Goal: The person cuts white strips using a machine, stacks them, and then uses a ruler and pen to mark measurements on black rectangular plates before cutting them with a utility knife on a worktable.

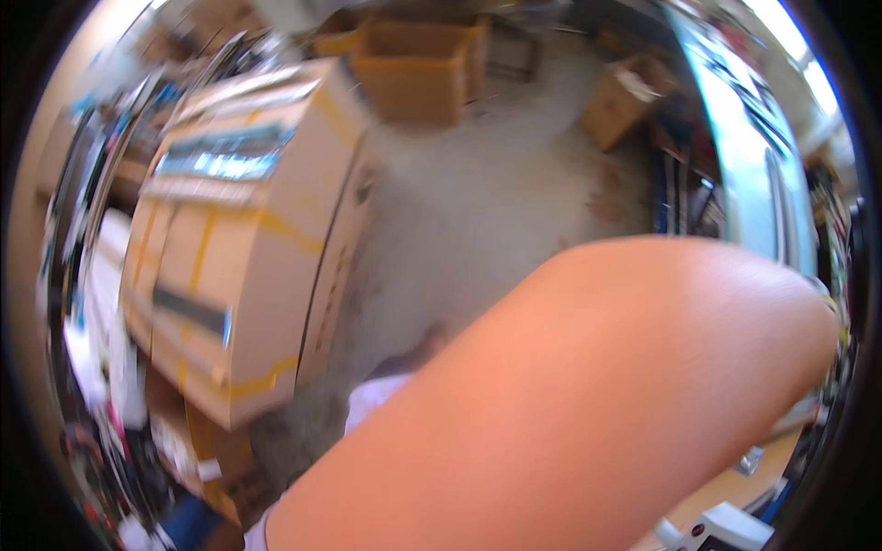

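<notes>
One bare bent arm of mine (pixel 551 395) fills the lower right, its elbow toward the right edge. A bit of pale sleeve (pixel 255 537) shows at its lower-left end. Neither my left hand nor my right hand can be seen, so what they hold or touch is hidden. Left of the arm stands a large taped cardboard box (pixel 276 211) with plastic-wrapped strips (pixel 220 163) lying on it. Below the elbow, partly covered by the arm, is a white device (pixel 726 528) at the lower right. The picture is blurred by motion.
Open cardboard boxes (pixel 409 78) stand on the grey floor (pixel 478 202) at the back, another carton (pixel 620 101) farther right. A long light-blue-topped table (pixel 749 156) runs along the right side. Cluttered shelving lines the left, above a smaller carton (pixel 216 450).
</notes>
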The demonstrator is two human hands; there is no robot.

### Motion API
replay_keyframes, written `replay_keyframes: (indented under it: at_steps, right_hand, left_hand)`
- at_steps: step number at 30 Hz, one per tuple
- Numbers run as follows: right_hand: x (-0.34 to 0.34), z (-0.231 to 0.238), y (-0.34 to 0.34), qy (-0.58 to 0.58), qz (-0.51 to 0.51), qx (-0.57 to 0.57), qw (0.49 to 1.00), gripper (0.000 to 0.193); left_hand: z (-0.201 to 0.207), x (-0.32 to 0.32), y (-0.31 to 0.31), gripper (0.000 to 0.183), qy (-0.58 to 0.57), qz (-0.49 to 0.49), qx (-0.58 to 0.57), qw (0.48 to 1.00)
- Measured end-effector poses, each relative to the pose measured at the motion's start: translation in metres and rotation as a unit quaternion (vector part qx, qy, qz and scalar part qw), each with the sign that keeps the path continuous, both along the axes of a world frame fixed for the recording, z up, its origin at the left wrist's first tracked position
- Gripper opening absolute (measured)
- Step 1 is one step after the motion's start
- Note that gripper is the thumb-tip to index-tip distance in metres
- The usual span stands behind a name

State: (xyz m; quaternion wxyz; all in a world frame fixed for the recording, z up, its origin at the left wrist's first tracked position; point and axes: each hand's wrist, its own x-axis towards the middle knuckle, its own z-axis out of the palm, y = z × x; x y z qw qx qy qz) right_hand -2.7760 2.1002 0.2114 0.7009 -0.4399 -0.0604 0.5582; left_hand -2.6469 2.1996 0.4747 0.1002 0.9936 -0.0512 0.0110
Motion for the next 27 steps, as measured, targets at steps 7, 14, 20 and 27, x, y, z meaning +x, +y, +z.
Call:
replay_keyframes:
  at_steps: [7,14,20,27]
  right_hand:
    - [0.112,-0.006,0.109,0.013,-0.168,-0.057,0.984,0.036]
    - [0.275,0.035,0.2,-0.02,-0.239,-0.086,0.967,0.032]
    - [0.386,0.055,0.293,-0.109,-0.17,-0.092,0.975,0.033]
    - [0.509,0.05,0.404,-0.216,-0.18,-0.166,0.945,0.031]
  left_hand:
    - [0.016,0.058,0.118,0.022,0.04,-0.083,-0.021,0.996]
    - [-0.101,0.098,0.294,0.082,-0.014,0.142,-0.269,0.953]
    - [-0.168,0.165,0.396,0.065,0.066,0.297,-0.618,0.725]
    - [-0.228,0.306,0.486,0.057,0.096,0.256,-0.753,0.599]
